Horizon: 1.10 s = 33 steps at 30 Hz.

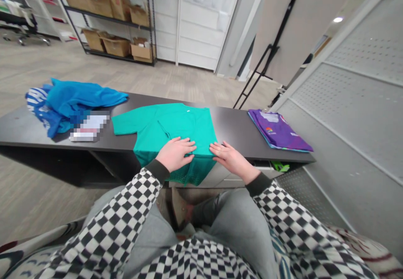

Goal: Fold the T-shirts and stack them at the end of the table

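A green T-shirt point(176, 121) lies across the dark tabletop, its lower part hanging over the front edge. One sleeve points left, while the right side makes a straight line, as if that side is folded in. My left hand point(176, 153) rests flat on the shirt near the table's front edge, fingers stretched to the right. On the shirt's right edge lie the fingertips of my right hand point(232, 158), with its fingers extended and pointing left. Neither hand grasps the cloth.
Crumpled blue clothing point(78, 98) lies at the table's left, beside a pixelated flat item point(90, 128). Folded garments, a purple one point(277, 128) on top, sit at the right. A perforated grey panel point(355, 86) borders the right end. Shelves with cardboard boxes point(116, 46) stand behind.
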Available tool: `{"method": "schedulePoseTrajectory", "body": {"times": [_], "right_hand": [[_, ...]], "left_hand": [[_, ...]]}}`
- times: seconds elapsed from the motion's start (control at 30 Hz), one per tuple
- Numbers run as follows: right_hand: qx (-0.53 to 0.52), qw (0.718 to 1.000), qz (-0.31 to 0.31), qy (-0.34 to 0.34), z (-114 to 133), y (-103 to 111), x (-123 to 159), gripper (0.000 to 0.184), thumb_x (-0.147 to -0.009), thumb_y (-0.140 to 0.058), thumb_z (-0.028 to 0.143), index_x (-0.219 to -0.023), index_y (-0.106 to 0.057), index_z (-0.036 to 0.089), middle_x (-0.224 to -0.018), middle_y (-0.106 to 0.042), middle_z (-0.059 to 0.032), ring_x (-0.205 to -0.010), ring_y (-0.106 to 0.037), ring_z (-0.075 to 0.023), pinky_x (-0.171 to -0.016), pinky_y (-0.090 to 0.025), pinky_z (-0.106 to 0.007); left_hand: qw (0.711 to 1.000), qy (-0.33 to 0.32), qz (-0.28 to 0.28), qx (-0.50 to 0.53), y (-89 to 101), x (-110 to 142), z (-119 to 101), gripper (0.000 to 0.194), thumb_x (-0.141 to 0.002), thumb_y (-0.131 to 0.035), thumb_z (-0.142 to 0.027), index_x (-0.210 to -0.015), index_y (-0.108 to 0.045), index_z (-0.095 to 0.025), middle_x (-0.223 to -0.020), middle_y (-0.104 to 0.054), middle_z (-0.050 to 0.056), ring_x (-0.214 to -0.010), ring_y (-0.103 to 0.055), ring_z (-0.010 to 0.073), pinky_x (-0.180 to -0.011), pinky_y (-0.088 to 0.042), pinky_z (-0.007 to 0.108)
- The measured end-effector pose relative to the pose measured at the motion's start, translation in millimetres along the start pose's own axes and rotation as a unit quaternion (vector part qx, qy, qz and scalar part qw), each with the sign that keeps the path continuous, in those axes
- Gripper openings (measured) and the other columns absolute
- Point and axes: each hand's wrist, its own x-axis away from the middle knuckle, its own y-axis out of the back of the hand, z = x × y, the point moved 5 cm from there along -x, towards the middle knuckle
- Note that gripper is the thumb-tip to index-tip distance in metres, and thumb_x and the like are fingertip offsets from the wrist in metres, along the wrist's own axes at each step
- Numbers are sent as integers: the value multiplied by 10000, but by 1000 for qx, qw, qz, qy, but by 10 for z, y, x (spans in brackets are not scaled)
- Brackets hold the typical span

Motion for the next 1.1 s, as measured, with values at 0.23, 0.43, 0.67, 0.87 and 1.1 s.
{"method": "schedulePoseTrajectory", "body": {"times": [0.23,0.43,0.67,0.87,1.1], "right_hand": [[-5,999,-47,13,-32,-49,37,605,-1105,-716,308,-1698,-599,321,-1737,-570,-124,-1631,-534,-341,-1379,-370,-670],[-20,997,-75,-12,173,67,-108,649,-1143,-663,385,-1769,-504,313,-1808,-467,-125,-1712,-394,-361,-1397,-335,-686],[-40,997,-51,-43,33,271,-334,511,-1146,-633,431,-1630,-678,275,-1695,-612,-148,-1613,-555,-368,-1370,-390,-672],[-40,972,-206,-104,-418,595,-876,475,-1104,-615,412,-1524,-758,242,-1547,-749,-134,-1503,-671,-365,-1352,-440,-599],[-49,934,-237,-263,-1078,182,-1085,472,-1015,-565,312,-1398,-809,180,-1468,-788,-175,-1466,-693,-355,-1337,-443,-585]], "left_hand": [[998,1,-57,6,-6,23,-40,367,-1050,-693,-378,-1375,-847,-303,-1574,-743,49,-1575,-600,334,-1372,-372,600],[985,58,-162,-8,181,72,-208,372,-1103,-617,-386,-1377,-847,-283,-1550,-757,72,-1567,-594,368,-1374,-356,639],[965,151,-212,13,450,207,359,333,-1084,-623,-389,-1258,-881,-271,-1470,-803,83,-1459,-687,342,-1328,-432,556],[836,477,-266,-59,1131,669,1566,460,-1054,-590,-355,-1386,-796,-112,-1356,-791,263,-1318,-719,460,-1141,-558,597],[823,548,-144,-32,1141,556,2205,412,-1067,-546,-312,-1299,-785,-70,-1316,-780,325,-1290,-744,465,-1095,-586,564]]}}
